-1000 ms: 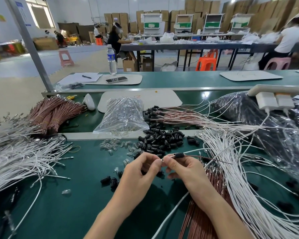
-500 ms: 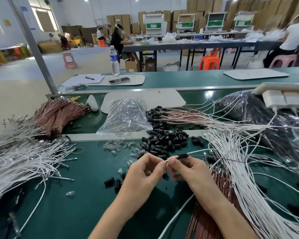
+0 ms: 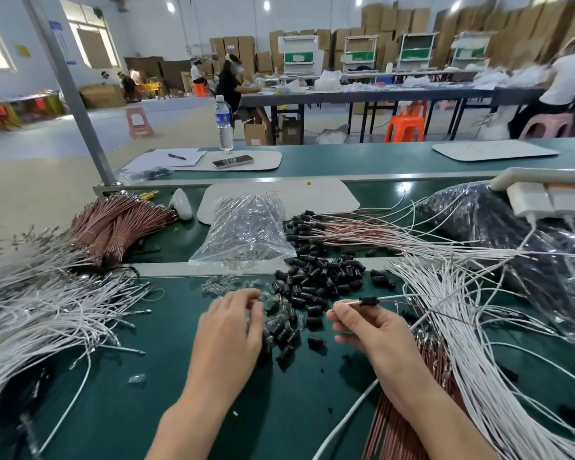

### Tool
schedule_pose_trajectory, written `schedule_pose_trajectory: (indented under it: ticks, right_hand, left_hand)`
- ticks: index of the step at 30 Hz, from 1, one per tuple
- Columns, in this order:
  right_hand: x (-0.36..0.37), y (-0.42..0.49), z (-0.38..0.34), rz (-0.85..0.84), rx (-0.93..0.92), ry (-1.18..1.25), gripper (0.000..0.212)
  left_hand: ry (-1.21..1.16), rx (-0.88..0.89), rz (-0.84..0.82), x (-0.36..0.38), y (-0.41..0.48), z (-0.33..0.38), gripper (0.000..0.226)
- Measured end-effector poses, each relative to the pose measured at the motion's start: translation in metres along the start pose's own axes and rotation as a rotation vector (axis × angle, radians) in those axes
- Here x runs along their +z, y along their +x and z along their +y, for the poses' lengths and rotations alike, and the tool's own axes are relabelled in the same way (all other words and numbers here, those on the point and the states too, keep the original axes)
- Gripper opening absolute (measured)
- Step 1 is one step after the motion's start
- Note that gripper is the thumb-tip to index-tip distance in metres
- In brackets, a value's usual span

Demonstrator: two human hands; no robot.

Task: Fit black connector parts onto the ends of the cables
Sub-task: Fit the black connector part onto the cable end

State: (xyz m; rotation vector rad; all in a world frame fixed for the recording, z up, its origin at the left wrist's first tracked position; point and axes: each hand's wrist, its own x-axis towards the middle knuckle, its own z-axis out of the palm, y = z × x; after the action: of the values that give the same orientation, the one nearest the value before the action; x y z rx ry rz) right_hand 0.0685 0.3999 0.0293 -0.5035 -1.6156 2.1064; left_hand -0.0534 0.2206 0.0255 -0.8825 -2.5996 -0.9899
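My right hand [image 3: 367, 328] pinches a thin cable with a black connector part [image 3: 368, 300] threaded on it just past my fingertips. My left hand [image 3: 229, 323] hovers palm down, fingers spread, over the near edge of the pile of loose black connector parts [image 3: 316, 283] and small clear parts [image 3: 219, 285]; whether a part is under its fingers is hidden. White cables [image 3: 472, 327] fan out on the right, with brown cables [image 3: 422, 376] beneath them. Finished brown cables with black ends [image 3: 339, 227] lie behind the pile.
A clear bag of small parts [image 3: 246, 230] stands behind the pile. White cables [image 3: 30, 313] and bundled brown cables [image 3: 113, 224] fill the left. A big dark plastic bag [image 3: 518, 234] and a white power strip [image 3: 541, 197] are on the right. People sit at tables beyond.
My hands were together on the cable end. Now my left hand has let go and moved left over the loose parts, while my right hand keeps the cable with its black part.
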Motion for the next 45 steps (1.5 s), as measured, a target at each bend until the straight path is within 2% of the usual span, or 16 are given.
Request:
schedule_pose_trajectory:
  ticks: [2, 6, 12, 16, 20, 22, 25, 28, 30, 33, 36, 38, 40, 45]
  right_hand:
    - [-0.001, 0.002, 0.000, 0.006, 0.015, 0.048, 0.028]
    - [-0.001, 0.003, 0.001, 0.023, 0.037, 0.116, 0.028]
    - [-0.003, 0.005, 0.001, 0.044, 0.054, 0.145, 0.026]
    - [-0.003, 0.004, -0.003, 0.028, 0.066, 0.144, 0.020]
    - [-0.003, 0.003, -0.003, 0.022, 0.078, 0.177, 0.018]
    - [-0.003, 0.002, -0.003, 0.023, 0.075, 0.180, 0.019]
    - [-0.003, 0.001, -0.005, 0.025, 0.075, 0.196, 0.018]
    - [-0.002, 0.002, -0.005, 0.020, 0.078, 0.200, 0.018]
    - [-0.003, 0.003, -0.005, 0.018, 0.084, 0.217, 0.020]
    - [-0.004, 0.004, -0.005, 0.021, 0.099, 0.255, 0.022]
    - [-0.006, 0.006, -0.004, 0.009, 0.124, 0.297, 0.024]
    - [-0.006, 0.006, -0.004, -0.003, 0.140, 0.324, 0.026]
    - [-0.004, 0.005, -0.004, -0.015, 0.155, 0.341, 0.028]
    - [-0.005, 0.004, -0.005, -0.043, 0.184, 0.352, 0.028]
  left_hand:
    - [0.103, -0.043, -0.067, -0.002, 0.004, -0.010, 0.031]
    - [0.151, -0.044, -0.234, -0.003, 0.019, -0.012, 0.038]
    - [0.317, 0.016, -0.398, 0.008, 0.038, -0.001, 0.037]
    - [0.490, 0.082, -0.573, 0.008, 0.055, 0.015, 0.042]
    - [0.562, 0.089, -0.681, 0.006, 0.070, 0.029, 0.021]
    - [0.520, 0.044, -0.729, 0.006, 0.075, 0.033, 0.023]
    - [0.418, -0.037, -0.743, 0.007, 0.077, 0.031, 0.027]
    - [0.444, -0.013, -0.638, 0.009, 0.071, 0.029, 0.023]
    - [0.351, 0.011, -0.532, 0.011, 0.064, 0.025, 0.022]
    - [0.073, 0.029, -0.331, 0.007, 0.050, 0.018, 0.026]
    - [-0.449, -0.063, -0.128, 0.002, 0.030, 0.026, 0.022]
    - [-0.839, -0.134, -0.128, 0.007, 0.016, 0.039, 0.023]
    - [-1.069, -0.186, -0.132, 0.018, 0.004, 0.051, 0.022]
    - [-1.197, -0.263, -0.111, 0.041, -0.012, 0.060, 0.020]
